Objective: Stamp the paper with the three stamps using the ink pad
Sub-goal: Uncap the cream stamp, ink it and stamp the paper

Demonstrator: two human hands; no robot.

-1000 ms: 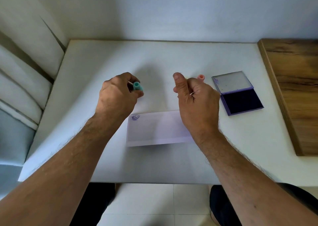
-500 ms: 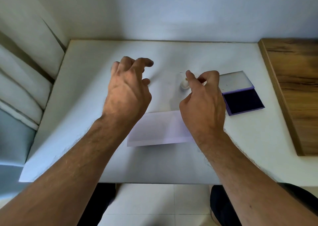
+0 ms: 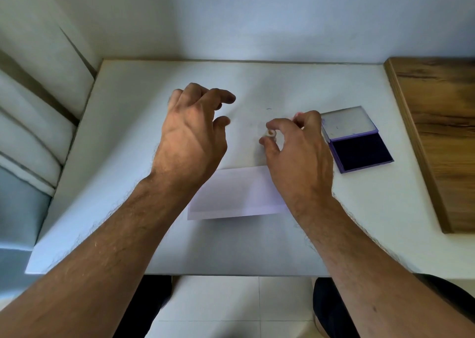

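A white sheet of paper [image 3: 239,193] lies on the white table [image 3: 128,137], partly under both wrists. My right hand [image 3: 298,152] pinches a small pale stamp [image 3: 271,133] between thumb and fingertips, just above the paper's far edge. A sliver of pink stamp [image 3: 297,114] peeks out behind its fingers. My left hand [image 3: 192,137] hovers over the table with fingers spread and curled, holding nothing. The teal stamp is hidden. The purple ink pad [image 3: 359,151] lies open to the right, its lid [image 3: 347,121] folded back.
A wooden surface [image 3: 442,132] adjoins the table on the right. A padded white and grey seat back [image 3: 30,132] runs along the left. A wall stands behind the table. My dark-clad legs and the tiled floor show below the near edge.
My left hand let go of the teal stamp and opened, lifting over it. My right hand picked up a small pale stamp and now holds it by the fingertips.
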